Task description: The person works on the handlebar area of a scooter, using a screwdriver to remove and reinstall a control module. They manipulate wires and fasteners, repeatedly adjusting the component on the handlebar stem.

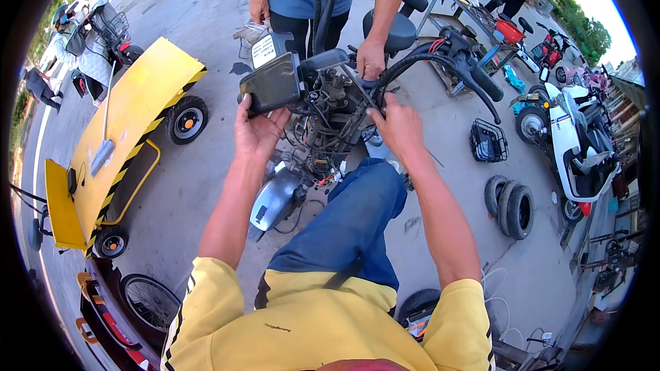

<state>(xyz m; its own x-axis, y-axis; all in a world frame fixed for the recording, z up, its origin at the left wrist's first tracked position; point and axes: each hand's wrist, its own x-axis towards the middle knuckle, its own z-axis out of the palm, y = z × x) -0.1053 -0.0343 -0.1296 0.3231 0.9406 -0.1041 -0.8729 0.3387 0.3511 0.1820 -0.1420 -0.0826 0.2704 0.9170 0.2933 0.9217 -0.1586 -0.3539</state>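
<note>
A stripped scooter front end (330,117) with bare wires and handlebars stands before me. My left hand (258,130) supports a dark rectangular display unit (271,86) at its lower edge, thumb at the corner and palm turned up. Beside the steering stem, my right hand (399,127) is closed. A thin dark rod (364,91) runs into its fingers; what kind of tool or part it is I cannot make out. Across from me, a person in a blue shirt rests one hand (371,60) by the handlebar (447,62). A silver-grey body panel (275,198) sits below the wiring.
To the left stands a yellow flatbed cart (127,103) with a brush (103,154) on it. At right are a black wire basket (488,141), several tyres (520,213) and a white scooter (574,144). A metal work table (454,10) stands behind.
</note>
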